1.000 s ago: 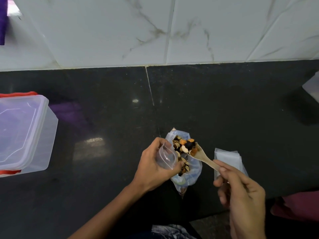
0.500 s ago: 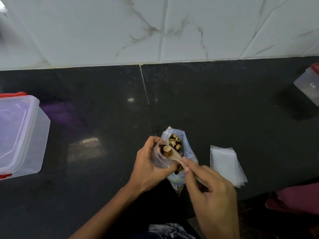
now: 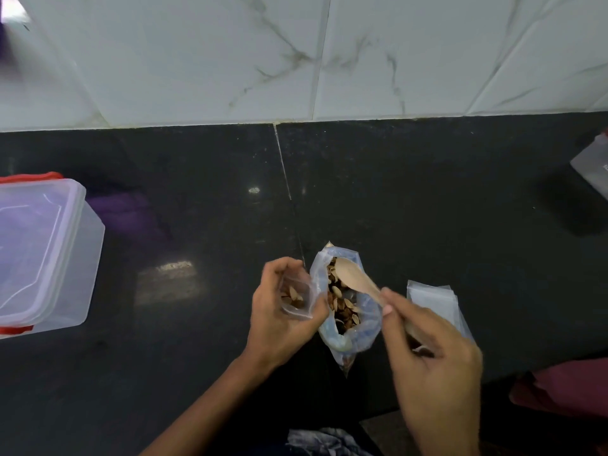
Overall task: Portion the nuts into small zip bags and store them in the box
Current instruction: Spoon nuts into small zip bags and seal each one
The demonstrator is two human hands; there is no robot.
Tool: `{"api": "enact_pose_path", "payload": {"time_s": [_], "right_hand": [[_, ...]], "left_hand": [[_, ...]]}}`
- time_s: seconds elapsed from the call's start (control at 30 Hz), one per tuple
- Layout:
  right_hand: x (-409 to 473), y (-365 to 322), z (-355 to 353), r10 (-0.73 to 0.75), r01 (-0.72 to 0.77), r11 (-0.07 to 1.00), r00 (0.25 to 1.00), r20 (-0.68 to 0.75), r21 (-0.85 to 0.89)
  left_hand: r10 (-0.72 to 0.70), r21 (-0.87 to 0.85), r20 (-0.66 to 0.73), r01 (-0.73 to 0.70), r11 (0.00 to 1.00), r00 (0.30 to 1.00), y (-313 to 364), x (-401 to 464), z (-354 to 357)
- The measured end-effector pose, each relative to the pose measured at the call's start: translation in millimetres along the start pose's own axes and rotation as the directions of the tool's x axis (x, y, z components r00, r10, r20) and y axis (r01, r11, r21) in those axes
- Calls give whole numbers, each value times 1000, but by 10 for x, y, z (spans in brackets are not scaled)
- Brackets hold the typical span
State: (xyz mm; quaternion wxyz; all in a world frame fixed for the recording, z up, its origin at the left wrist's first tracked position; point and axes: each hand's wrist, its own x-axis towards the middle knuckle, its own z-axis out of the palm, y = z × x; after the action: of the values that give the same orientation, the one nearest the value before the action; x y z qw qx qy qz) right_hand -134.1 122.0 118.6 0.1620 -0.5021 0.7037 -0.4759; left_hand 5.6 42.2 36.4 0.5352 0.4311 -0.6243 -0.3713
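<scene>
A large clear bag of mixed nuts [image 3: 345, 304] lies open on the black counter, near its front edge. My left hand [image 3: 279, 320] grips a small zip bag [image 3: 297, 296] just left of it, mouth up, with a few nuts inside. My right hand [image 3: 431, 360] holds a wooden spoon [image 3: 353, 276] by the handle; its empty bowl sits over the big bag's mouth. A stack of empty small zip bags [image 3: 434, 304] lies right of the nut bag, partly behind my right hand. The clear plastic box [image 3: 62, 258] with a red-clipped lid stands at the far left.
A white marble-tiled wall [image 3: 296, 60] backs the counter. Another clear container [image 3: 592, 166] is cut off by the right frame edge. A dark red cloth [image 3: 566, 390] lies below the counter's front edge at the right.
The spoon carried nuts from the big bag into the small zip bag, then came back empty over the big bag. My left hand has kept its grip on the small bag.
</scene>
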Motion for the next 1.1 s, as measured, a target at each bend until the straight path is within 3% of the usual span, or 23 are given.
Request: {"api": "enact_pose_path", "payload": {"time_s": [0.13,0.27,0.43,0.77,0.9,1.03,1.1], "right_hand": [[137,204,-18,181,-160,959,981,75,-233],[121,297,103,205,-150,927,970,128,-344],[109,341,261,224,-148,899,964,142,-411],[206,375,243,344,-271,911,915,211,-310],[266,499,303,435,-413,900,875,211,-141],[317,606,315,643,-687,715,719,263,131],[304,600,300,684,-743,641,666,296,191]], "left_hand": [[-3,55,-7,3,998,1000,-95,-35,3],[-56,24,-38,57,998,998,-147,-69,32],[-106,58,52,103,993,993,-205,-150,59],[-278,-110,186,301,947,942,-222,-161,62],[-284,-110,217,312,944,934,-237,-149,49],[-274,-127,239,310,942,932,-216,-135,33],[-267,-124,235,301,946,935,-222,-131,35]]}}
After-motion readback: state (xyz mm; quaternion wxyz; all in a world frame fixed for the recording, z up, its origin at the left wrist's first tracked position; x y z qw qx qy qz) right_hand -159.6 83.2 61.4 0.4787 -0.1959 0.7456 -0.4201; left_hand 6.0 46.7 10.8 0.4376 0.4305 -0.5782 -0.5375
